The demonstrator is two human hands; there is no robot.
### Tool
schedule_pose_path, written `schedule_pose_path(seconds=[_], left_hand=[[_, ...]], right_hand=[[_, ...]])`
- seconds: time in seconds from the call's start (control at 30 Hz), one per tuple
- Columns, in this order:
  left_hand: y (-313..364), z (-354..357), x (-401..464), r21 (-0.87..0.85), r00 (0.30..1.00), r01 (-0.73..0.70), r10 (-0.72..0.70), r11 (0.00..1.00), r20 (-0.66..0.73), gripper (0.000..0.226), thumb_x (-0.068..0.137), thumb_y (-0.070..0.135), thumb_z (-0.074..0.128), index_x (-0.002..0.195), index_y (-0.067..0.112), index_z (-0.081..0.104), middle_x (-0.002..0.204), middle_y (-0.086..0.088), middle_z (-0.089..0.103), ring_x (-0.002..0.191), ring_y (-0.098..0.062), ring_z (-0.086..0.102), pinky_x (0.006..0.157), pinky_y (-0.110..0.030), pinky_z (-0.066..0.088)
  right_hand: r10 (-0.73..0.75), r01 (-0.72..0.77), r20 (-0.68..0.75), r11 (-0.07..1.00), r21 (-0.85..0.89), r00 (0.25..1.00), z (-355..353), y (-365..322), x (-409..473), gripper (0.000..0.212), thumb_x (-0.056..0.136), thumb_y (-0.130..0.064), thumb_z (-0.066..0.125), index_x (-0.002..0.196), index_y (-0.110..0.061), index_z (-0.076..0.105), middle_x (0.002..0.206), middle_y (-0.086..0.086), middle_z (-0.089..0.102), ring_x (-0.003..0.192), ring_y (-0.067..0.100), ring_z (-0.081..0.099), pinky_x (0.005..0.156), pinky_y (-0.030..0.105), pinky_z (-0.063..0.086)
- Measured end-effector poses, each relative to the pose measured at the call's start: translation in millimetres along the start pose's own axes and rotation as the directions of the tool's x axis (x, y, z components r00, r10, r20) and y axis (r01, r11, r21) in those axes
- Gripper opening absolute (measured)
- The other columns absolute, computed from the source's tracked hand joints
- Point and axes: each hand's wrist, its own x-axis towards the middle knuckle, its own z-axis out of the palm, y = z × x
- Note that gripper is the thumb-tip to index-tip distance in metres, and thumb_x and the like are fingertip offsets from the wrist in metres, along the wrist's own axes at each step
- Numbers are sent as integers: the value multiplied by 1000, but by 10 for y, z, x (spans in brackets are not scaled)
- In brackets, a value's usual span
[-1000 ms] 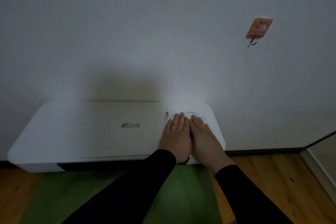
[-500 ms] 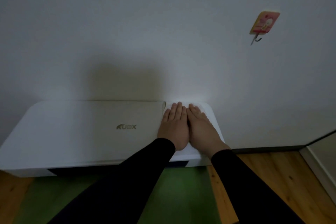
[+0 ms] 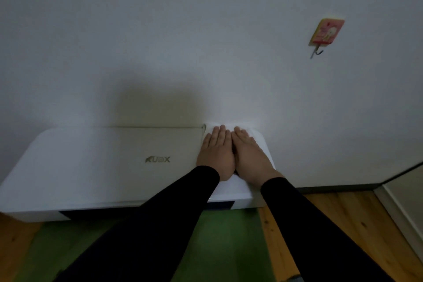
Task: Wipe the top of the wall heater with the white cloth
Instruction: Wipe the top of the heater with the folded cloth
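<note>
A long white wall heater (image 3: 103, 155) with a gold logo sits low against the wall. The white cloth (image 3: 257, 138) lies spread on its right end, reaching the back edge by the wall. My left hand (image 3: 216, 153) and my right hand (image 3: 250, 155) lie flat on the cloth side by side, fingers together and pointing at the wall, pressing it down. Most of the cloth is hidden under my palms; a strip shows near the heater's front edge.
A pink and yellow adhesive hook (image 3: 326, 32) sticks to the wall up at the right. A green mat (image 3: 229, 240) lies on the wooden floor (image 3: 343, 224) in front of the heater. A dark baseboard (image 3: 332, 188) runs to the right.
Both hands have slid the cloth away from me, from the heater's front part to its back edge by the wall. The view has shifted slightly.
</note>
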Motion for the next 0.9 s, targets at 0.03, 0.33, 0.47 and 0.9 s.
schedule_pose_path(seconds=[0.03, 0.33, 0.47, 0.9], left_hand=[[7, 2, -27, -4, 1000, 0, 0, 1000, 9, 70, 98, 28, 28, 155, 8, -7, 164, -9, -16, 150, -24, -16, 122, -39, -7], [115, 83, -372, 1, 999, -40, 40, 999, -22, 62, 101, 26, 20, 156, 8, -3, 164, -10, -12, 151, -24, -13, 122, -39, -6], [208, 133, -567, 15, 998, -62, 62, 998, -27, 70, 91, 33, 2, 156, 8, -3, 164, -12, -10, 151, -25, -11, 122, -39, -6], [388, 258, -882, 14, 990, -133, 133, 991, -38, 65, 96, 32, 6, 156, 9, -1, 164, -12, -8, 151, -26, -11, 123, -42, -5]], right_hand=[[-1, 1, 10, 1000, 3, 1000, -6, -2, -20, 74, 95, -23, 52, 158, -14, 14, 166, 9, 8, 153, 21, 5, 125, 39, 8], [27, -27, -17, 999, 19, 999, 41, -65, -426, 62, 99, -16, 36, 158, -16, 15, 166, 7, 10, 153, 19, 7, 125, 35, 7], [35, -34, -42, 999, 25, 999, 53, -101, -689, 58, 102, -22, 33, 158, -17, 16, 166, 6, 12, 153, 18, 8, 125, 34, 7], [80, -76, -111, 996, 41, 991, 52, -128, -1178, 54, 105, -25, 30, 157, -23, 18, 165, 0, 14, 152, 10, 8, 124, 28, 5]])
